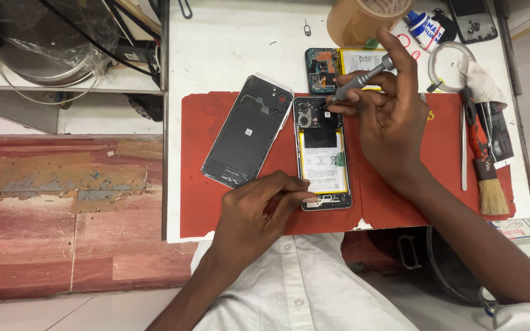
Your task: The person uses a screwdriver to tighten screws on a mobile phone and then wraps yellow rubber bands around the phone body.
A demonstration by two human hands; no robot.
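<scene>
Head view, item one: an opened smartphone with its back removed, a slim rectangular chassis showing a white-and-yellow battery label and a dark camera block, lies flat on a red work mat at the middle of a white bench. It looks light and stiff, but fragile where the boards and thin flex parts are exposed; the metal side rails and near end seem the safest places to hold it.

The left hand rests at the phone's near end, fingers curled, fingertips pressing on the bottom edge of the frame.

The right hand pinches a slim grey metal precision screwdriver between thumb and fingers, its tip at the far end of the phone beside the camera block.

Just left of the phone lies a detached dark grey plastic back cover, inner face up, with a small square white sticker at its centre.

Far side: a second opened phone with a yellow-edged white battery label; a tan roll of tape; a small white tube with blue-and-red label.

Right side: a red-handled brush with pale bristles; steel tweezers; a dark flat packet.
</scene>
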